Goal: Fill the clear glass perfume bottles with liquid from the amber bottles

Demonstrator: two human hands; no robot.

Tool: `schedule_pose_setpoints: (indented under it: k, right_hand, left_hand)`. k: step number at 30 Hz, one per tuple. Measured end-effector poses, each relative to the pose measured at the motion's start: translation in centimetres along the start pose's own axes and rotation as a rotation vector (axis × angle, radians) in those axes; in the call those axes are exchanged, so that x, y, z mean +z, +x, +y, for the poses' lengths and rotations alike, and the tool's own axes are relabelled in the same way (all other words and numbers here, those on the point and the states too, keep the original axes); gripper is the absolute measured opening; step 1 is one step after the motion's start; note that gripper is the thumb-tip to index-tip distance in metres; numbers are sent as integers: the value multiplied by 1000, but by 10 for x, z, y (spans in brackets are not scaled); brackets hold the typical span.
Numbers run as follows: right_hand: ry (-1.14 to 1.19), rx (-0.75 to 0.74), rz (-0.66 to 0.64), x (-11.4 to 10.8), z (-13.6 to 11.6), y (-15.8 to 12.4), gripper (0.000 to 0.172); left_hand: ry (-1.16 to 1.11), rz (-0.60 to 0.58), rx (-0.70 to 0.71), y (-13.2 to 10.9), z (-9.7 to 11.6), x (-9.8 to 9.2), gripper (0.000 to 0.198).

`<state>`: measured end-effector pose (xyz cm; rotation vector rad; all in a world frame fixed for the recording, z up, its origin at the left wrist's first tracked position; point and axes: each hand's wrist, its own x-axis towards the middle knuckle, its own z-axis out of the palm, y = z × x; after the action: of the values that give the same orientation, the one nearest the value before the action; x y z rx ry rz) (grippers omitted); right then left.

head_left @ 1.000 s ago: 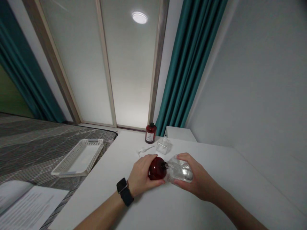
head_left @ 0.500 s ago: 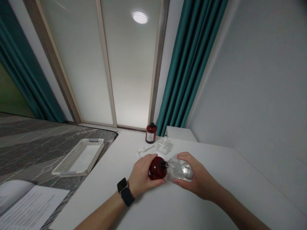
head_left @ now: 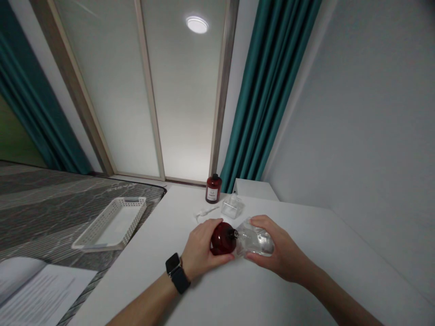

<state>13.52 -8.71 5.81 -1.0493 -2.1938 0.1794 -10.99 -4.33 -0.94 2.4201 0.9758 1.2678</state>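
My left hand (head_left: pixel 204 244), with a dark watch on its wrist, is closed around a reddish-brown bottle (head_left: pixel 223 238). A clear bottle (head_left: pixel 256 240) lies tilted sideways in my right hand (head_left: pixel 277 246), its mouth against the brown bottle's dark neck. Whether liquid passes between them I cannot tell. Just beyond the hands stands a second clear bottle (head_left: pixel 232 207), square in shape. A white pump head with a tube (head_left: pixel 205 212) lies to its left. Behind them a labelled brown bottle (head_left: pixel 213 189) with a black cap stands upright.
The white table (head_left: pixel 163 276) carries these things. On the dark patterned surface at left are a white perforated basket (head_left: pixel 131 226) and an open book (head_left: pixel 44 294). A white box-like piece (head_left: pixel 256 189) stands behind the table, near the teal curtain (head_left: pixel 272 90) and a plain wall (head_left: pixel 374 113).
Both hands hold their bottles in nearly the same pose. The whole view has shifted very slightly.
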Motion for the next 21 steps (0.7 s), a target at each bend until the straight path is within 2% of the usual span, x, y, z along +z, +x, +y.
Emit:
schedule_pose_setpoints:
  k: [21]
  right_hand:
    - [4, -16, -6, -4, -1, 3, 58]
  left_hand:
    - [-59, -40, -71, 0, 4, -1, 74]
